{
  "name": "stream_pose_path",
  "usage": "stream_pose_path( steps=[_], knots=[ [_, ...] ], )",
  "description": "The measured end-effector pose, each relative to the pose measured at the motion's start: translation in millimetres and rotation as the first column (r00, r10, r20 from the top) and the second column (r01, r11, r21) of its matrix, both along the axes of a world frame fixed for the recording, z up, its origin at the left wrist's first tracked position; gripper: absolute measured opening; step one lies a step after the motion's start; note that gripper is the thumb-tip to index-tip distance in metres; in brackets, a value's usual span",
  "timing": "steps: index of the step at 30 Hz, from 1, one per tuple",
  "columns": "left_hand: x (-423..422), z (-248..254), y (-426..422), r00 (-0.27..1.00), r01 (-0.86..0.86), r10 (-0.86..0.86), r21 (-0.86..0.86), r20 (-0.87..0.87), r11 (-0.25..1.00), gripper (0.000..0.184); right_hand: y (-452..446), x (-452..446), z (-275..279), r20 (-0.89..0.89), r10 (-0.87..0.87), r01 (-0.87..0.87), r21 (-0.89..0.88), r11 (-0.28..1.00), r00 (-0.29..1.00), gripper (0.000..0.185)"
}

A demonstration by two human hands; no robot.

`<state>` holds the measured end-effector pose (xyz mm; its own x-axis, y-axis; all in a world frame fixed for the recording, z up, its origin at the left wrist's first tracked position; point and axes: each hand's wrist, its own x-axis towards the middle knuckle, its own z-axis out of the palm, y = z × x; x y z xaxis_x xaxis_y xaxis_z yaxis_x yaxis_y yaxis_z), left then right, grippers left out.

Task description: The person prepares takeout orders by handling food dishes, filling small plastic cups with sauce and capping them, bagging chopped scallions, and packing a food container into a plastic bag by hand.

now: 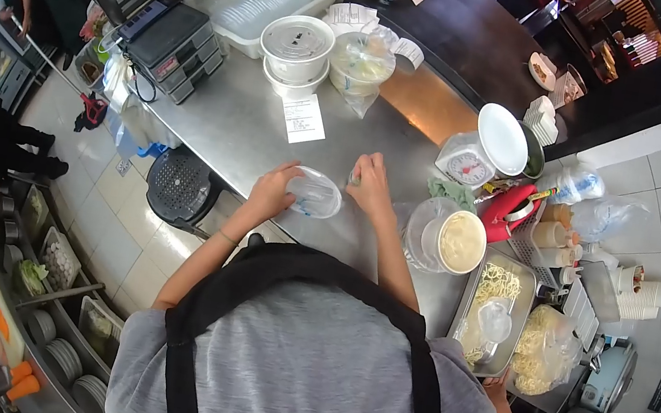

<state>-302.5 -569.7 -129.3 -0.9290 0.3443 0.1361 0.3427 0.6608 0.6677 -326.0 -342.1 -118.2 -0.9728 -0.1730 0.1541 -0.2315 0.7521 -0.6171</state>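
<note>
Fingers of the left hand (pixel 269 192) are clamped on the left rim of a clear plastic container (pixel 317 194) above the near side of the steel tabletop (pixel 231 126); looks light, thin-walled and bendy, probably slick, so hold by the rim without squeezing. Just right of it, the right hand (pixel 371 187) has fingers curled in, can't tell whether they pinch anything. Writing, left to right: dark marks on the white tub lid (pixel 298 35), printed slip (pixel 304 119) and scale dial (pixel 465 168), all too small to read; no brand legible.
</note>
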Motion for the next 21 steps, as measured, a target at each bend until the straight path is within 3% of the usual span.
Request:
stream_pose_path(
  steps=[2,5,8,11,12,15,18,21],
  knots=[
    [-5,-8,7,0.999,0.045,-0.045,-0.01,0.003,0.999,0.045,-5,1,24,-0.059,0.007,-0.013,-0.103,0.995,0.998,0.035],
    [-9,3,21,0.974,0.08,-0.08,0.008,0.212,0.997,0.05,-17,14,69,-0.009,0.165,-0.161,-0.278,0.947,0.986,0.035],
    [-16,14,31,0.905,0.067,-0.129,0.163,0.406,0.984,0.055,-31,27,55,-0.038,0.27,-0.273,-0.131,0.953,0.962,0.035],
    [-20,-19,29,0.965,0.152,-0.181,0.158,0.192,0.976,0.062,-34,31,6,0.049,0.221,-0.222,0.007,0.975,0.974,0.035],
    [-19,-17,29,0.954,0.151,-0.194,0.192,0.229,0.97,0.063,-35,31,6,0.078,0.209,-0.212,0.031,0.977,0.975,0.034],
    [-17,-7,28,0.915,0.137,-0.223,0.261,0.337,0.956,0.067,-32,42,15,-0.154,0.254,-0.232,0.148,0.962,0.955,0.026],
    [-14,11,25,0.867,0.13,-0.256,0.301,0.428,0.945,0.067,-29,49,36,-0.226,0.198,-0.159,0.182,0.97,0.954,0.015],
    [-13,23,22,0.822,0.185,-0.391,0.456,0.413,0.871,0.065,-21,43,18,-0.154,0.145,-0.119,0.163,0.979,0.977,0.015]
  ],
)
